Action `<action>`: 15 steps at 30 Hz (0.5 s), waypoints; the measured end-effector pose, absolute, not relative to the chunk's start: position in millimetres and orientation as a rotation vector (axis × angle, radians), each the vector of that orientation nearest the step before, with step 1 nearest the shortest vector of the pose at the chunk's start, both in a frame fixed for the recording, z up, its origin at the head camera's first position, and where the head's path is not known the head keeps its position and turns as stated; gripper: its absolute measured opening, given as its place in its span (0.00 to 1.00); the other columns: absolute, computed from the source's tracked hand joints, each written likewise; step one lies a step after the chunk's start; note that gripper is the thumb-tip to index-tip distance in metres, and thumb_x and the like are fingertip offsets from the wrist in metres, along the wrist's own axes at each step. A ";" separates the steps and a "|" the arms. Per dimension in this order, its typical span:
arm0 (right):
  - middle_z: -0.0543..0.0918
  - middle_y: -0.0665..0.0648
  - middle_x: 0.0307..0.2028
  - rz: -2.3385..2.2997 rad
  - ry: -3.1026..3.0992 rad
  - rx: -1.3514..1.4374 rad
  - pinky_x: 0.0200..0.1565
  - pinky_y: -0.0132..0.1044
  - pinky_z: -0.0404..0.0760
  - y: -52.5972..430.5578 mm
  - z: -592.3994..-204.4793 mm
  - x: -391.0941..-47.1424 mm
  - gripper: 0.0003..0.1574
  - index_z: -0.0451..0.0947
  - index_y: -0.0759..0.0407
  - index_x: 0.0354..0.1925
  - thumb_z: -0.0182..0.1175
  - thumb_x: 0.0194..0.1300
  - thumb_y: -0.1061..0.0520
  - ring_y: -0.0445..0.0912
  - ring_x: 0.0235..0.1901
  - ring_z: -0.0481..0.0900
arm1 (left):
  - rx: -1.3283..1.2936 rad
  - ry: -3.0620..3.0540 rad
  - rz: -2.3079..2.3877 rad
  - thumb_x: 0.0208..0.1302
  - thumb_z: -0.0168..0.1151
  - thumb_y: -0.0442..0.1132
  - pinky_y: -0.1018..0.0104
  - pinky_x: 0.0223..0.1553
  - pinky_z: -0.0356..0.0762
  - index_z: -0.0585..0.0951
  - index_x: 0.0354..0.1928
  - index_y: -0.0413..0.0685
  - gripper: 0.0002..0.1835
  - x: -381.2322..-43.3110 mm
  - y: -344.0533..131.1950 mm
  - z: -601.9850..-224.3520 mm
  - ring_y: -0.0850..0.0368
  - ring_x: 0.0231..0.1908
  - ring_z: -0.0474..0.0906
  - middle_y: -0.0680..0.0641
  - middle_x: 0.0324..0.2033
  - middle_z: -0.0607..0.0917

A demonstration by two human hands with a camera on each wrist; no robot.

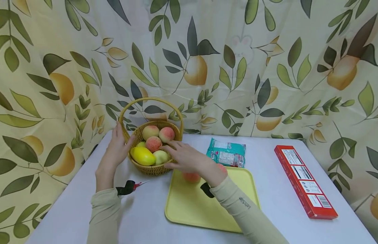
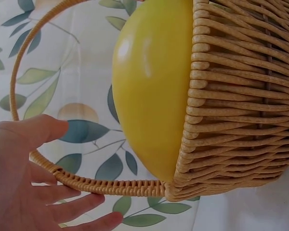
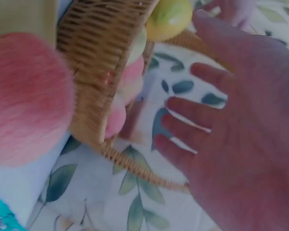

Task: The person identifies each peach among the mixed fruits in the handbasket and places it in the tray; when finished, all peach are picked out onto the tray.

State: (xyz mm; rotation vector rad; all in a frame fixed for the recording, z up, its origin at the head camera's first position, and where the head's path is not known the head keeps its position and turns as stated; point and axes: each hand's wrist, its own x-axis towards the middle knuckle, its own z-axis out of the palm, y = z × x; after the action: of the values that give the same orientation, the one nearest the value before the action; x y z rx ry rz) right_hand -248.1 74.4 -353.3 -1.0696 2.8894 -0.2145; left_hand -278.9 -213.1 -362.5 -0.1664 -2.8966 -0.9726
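A wicker basket (image 1: pixel 155 170) with a tall hoop handle (image 1: pixel 150 99) stands at the back left. Inside are several peaches (image 1: pixel 153 144), a yellow mango-like fruit (image 1: pixel 143 156) and pale green round fruit (image 1: pixel 161 157). My left hand (image 1: pixel 114 147) is at the handle's left side, fingers extended behind it and thumb apart in the left wrist view. Over the basket's right rim reaches my right hand (image 1: pixel 187 157), its palm bare and fingers spread in the right wrist view. Below that hand a peach (image 1: pixel 192 177) lies on the yellow tray (image 1: pixel 204 217), with another partly hidden behind the wrist.
Behind the tray lies a teal packet (image 1: pixel 226 151). A long red box (image 1: pixel 306 183) rests on the right of the white table (image 1: pixel 277 217). A leaf-patterned curtain (image 1: pixel 219 101) closes off the back and sides. Each wrist wears a black strap.
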 end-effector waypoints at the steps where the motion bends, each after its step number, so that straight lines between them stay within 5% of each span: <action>1: 0.58 0.61 0.79 -0.158 2.876 -1.087 0.78 0.57 0.61 66.2 -351.1 -252.3 0.45 0.55 0.50 0.80 0.53 0.76 0.34 0.58 0.79 0.58 | -0.169 -2.896 -0.974 0.78 0.38 0.67 0.26 0.74 0.51 0.21 0.79 0.44 0.52 -278.4 -213.4 -363.3 0.22 0.77 0.47 0.32 0.81 0.31; 15: 0.40 0.60 0.84 -0.287 2.695 -1.010 0.80 0.62 0.51 16.2 -369.2 -337.5 0.42 0.42 0.38 0.83 0.40 0.81 0.33 0.58 0.83 0.42 | -0.180 -2.895 -0.940 0.77 0.37 0.68 0.27 0.74 0.52 0.21 0.78 0.44 0.53 -277.4 -213.5 -363.2 0.22 0.77 0.49 0.32 0.81 0.31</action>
State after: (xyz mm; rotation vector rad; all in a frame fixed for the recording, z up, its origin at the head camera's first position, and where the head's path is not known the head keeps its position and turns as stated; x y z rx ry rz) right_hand -337.5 16.2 -369.2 -1.0095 2.6954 -0.2871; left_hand -277.4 -213.5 -363.2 -0.1795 -2.8948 -0.9396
